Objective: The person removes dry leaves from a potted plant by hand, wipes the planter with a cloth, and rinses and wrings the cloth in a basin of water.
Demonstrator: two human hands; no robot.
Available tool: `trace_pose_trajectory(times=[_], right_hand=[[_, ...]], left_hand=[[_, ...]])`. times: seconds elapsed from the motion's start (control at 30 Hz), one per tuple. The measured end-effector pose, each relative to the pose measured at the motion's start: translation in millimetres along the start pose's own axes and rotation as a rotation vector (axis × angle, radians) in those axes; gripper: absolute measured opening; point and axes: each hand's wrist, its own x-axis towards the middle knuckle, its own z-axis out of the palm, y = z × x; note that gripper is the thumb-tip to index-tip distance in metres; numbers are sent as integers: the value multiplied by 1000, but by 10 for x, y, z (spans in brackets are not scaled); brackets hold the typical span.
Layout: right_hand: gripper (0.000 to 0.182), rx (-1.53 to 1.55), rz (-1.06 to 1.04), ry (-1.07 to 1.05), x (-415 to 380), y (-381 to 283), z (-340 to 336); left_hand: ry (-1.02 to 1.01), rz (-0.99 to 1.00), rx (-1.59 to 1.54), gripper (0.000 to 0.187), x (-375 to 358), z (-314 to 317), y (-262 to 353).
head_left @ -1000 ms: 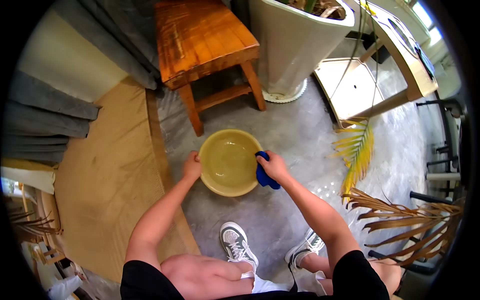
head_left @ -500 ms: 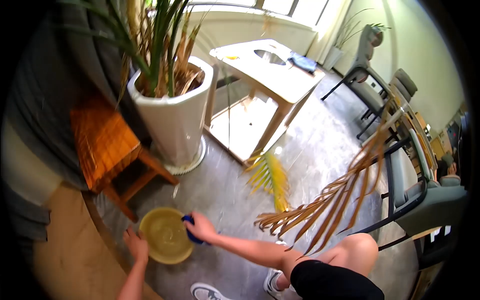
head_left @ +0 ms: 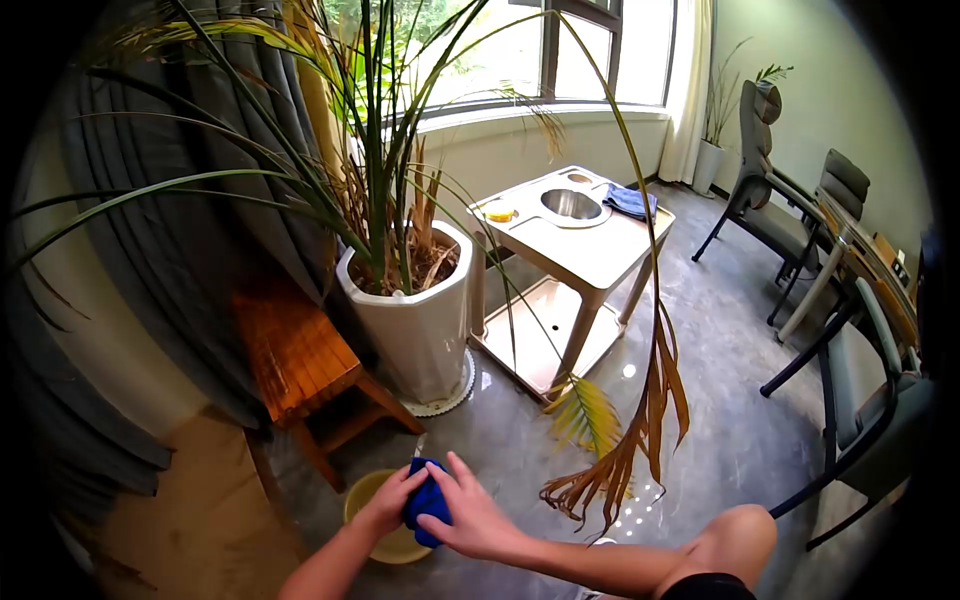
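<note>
A bunched blue cloth (head_left: 424, 506) is between my two hands, above a yellowish basin (head_left: 400, 548) on the grey floor. My left hand (head_left: 385, 503) closes on the cloth from the left. On its right side, my right hand (head_left: 468, 515) also grips it, with the index finger pointing up and the thumb lying across the lower part. The hands and cloth cover much of the basin, so its inside is mostly hidden.
A wooden stool (head_left: 300, 360) stands beyond the basin, beside a white pot (head_left: 415, 330) with a tall plant. A beige cart (head_left: 625, 245) holds a folded blue cloth (head_left: 630, 203). Drooping dry leaves (head_left: 620, 460) hang right of my hands; chairs (head_left: 870, 420) stand farther right.
My right hand has lifted the blue cloth from beside the basin's right rim to above the basin. My left hand, formerly at the left rim, now grips the cloth too. The view has tilted up.
</note>
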Motion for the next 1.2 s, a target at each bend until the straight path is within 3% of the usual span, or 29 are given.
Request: trace_pose_trajectory(times=[0.07, 0.13, 0.2, 0.23, 0.3, 0.4, 0.43, 0.5, 0.57, 0.77, 0.8, 0.87, 0.9, 0.93, 0.97, 1.03, 1.2], right_hand=[[61, 121, -93, -1, 12, -390, -688], [50, 255, -33, -260, -16, -919, -1563], [30, 154, -391, 11, -133, -1432, -2334], [32, 29, -191, 29, -238, -1648, -2591], [21, -312, -306, 236, -71, -1768, -2997], [30, -462, -427, 604, 649, -1682, -3289], [37, -512, -494, 637, 915, -1645, -3388], [44, -770, -422, 614, 1303, -1606, -3418], [45, -822, -405, 479, 1557, -1420, -3603], [41, -895, -343, 470, 1738, -1495, -3827], [33, -799, -154, 461, 1635, -1820, -3744], [34, -818, -94, 518, 1936, -1492, -4164], [44, -933, -232, 583, 2275, -1028, -4637], [45, -1016, 19, 559, 2277, -1263, -4557], [45, -1027, 29, 557, 2310, -1369, -4421], [23, -1012, -502, 742, 2333, -1464, -4238], [26, -848, -484, 747, 3225, -906, -4824]], left_hand=[[3, 33, 17, 28, 94, -47, -11], [35, 86, 24, 23, 112, 56, 71], [20, 85, -3, 22, 211, 20, 50], [6, 81, -26, 22, 227, 21, 24], [0, 74, -60, 22, 280, 33, 14], [16, 82, -44, 23, 346, 44, -5], [8, 83, -28, 23, 343, 72, 9], [12, 79, -13, 24, 315, 126, 56], [-15, 88, -9, 24, 268, 160, 90], [3, 163, 20, 20, 280, 181, 286], [-9, 173, 11, 20, 288, 178, 338], [-22, 192, 17, 20, 364, 153, 396], [-48, 189, 9, 19, 361, 170, 464], [-49, 194, 19, 19, 388, 182, 519], [-48, 199, 31, 19, 413, 189, 576], [-54, 208, 30, 18, 434, 235, 706], [-94, 213, 86, 19, 455, 408, 1050]])
